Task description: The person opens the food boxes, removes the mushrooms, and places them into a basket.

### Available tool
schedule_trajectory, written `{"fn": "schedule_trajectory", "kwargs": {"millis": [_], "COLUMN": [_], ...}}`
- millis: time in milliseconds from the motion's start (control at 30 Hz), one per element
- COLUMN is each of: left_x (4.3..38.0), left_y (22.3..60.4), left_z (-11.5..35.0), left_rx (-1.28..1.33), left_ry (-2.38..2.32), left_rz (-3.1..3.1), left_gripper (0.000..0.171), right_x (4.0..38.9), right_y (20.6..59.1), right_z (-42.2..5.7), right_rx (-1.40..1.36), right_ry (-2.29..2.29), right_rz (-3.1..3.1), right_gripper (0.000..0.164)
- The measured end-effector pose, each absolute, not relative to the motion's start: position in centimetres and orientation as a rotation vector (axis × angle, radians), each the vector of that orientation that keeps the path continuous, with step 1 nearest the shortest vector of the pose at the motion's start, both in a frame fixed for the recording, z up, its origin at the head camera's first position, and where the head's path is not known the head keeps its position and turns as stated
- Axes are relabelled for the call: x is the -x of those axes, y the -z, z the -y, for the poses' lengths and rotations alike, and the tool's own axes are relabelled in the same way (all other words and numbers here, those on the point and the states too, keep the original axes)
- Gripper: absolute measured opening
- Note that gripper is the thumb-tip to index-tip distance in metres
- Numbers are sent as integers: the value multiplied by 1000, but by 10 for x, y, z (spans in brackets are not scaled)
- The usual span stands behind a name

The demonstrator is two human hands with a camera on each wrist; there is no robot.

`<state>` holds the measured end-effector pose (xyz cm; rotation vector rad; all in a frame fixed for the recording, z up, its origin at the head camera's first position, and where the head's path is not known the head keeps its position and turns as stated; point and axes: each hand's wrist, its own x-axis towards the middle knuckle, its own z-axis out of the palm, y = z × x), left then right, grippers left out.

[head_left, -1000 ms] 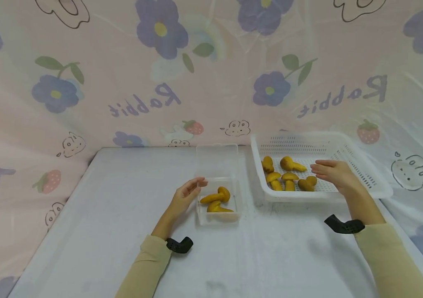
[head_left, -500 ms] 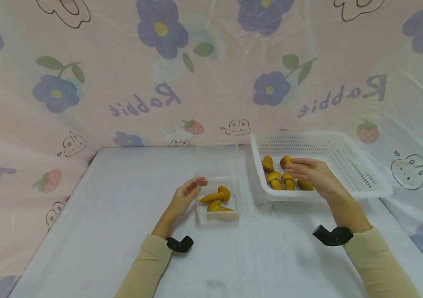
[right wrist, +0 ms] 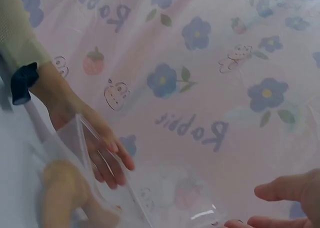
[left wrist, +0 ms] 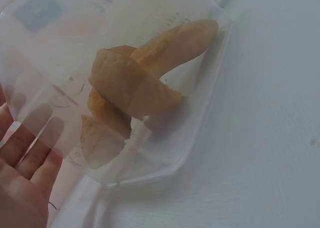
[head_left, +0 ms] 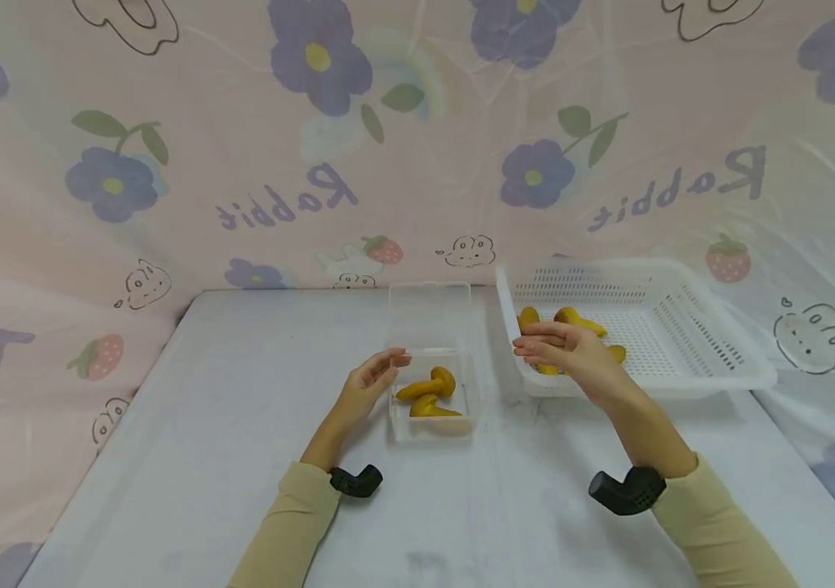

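We see a flowered sheet [head_left: 425, 147] behind and at the sides of a white counter [head_left: 263, 425]. Toward the counter's far right is a white basket [head_left: 712, 382] with slotted walls. The person's beige sleeves [head_left: 726, 531] show at the near side. Left of the basket, and apart from it, we find a clear box [head_left: 432, 433], its lid [head_left: 428, 314] turned back on the far side. The right hand [head_left: 575, 358] is over the basket's near left corner; we see its grip spread, thumb away from the fingers, holding nothing. The left hand [head_left: 366, 388] is at the box's left wall, its grip loose and empty; we cannot tell whether it touches. Of the yellow-brown mushrooms [head_left: 443, 381], 2 lie in the box; others lie in the basket, some partly hidden from us by the right hand.
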<state>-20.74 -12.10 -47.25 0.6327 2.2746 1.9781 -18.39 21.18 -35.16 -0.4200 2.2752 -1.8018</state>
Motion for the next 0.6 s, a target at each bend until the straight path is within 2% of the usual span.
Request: {"fn": "schedule_trajectory", "kwargs": {"millis": [600], "left_x": [208], "left_y": [473], "left_z": [121], "left_rx": [-645], "left_ry": [-1992], "left_rz": [-2264], "left_gripper": [39], "right_x": [183], "right_y": [380], "right_z": [-144], "right_rx": [414], "right_ry": [1592], "right_rz": [-2251], "right_gripper": [49]}}
